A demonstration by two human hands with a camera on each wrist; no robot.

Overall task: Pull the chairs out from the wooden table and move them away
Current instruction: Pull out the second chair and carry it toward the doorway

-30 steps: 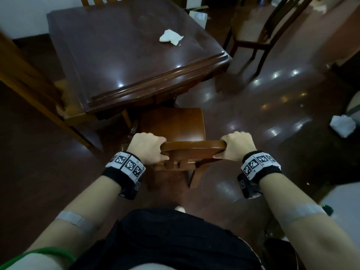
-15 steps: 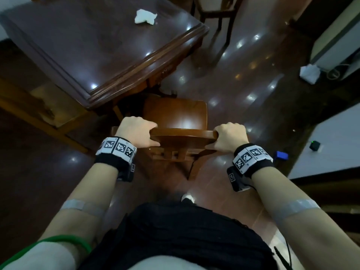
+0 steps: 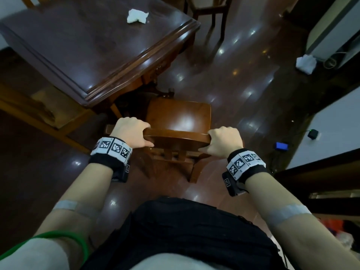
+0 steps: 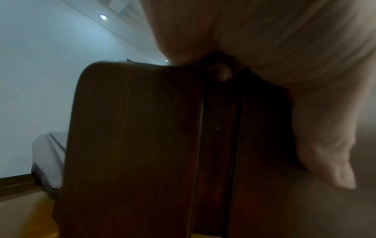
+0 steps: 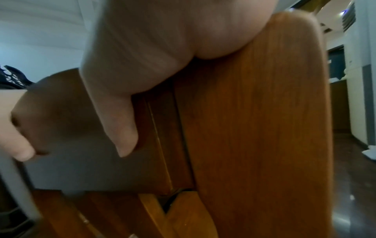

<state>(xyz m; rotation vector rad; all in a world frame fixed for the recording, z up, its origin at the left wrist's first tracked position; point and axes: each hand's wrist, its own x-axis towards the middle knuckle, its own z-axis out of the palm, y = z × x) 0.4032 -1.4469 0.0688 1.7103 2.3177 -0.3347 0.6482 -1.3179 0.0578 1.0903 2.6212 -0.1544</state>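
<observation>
Both hands [image 3: 224,142] grip chair [image 3: 181,115], seat clear of table [image 3: 136,61] edge.

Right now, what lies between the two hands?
In the head view, only the top rail of the chair runs between them: the left hand grips one end, the right hand the other. Nothing else sits there.

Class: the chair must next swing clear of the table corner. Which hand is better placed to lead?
Probably the right hand: it grips the chair back's end on the open-floor side, while the left hand sits nearest the table corner.
</observation>
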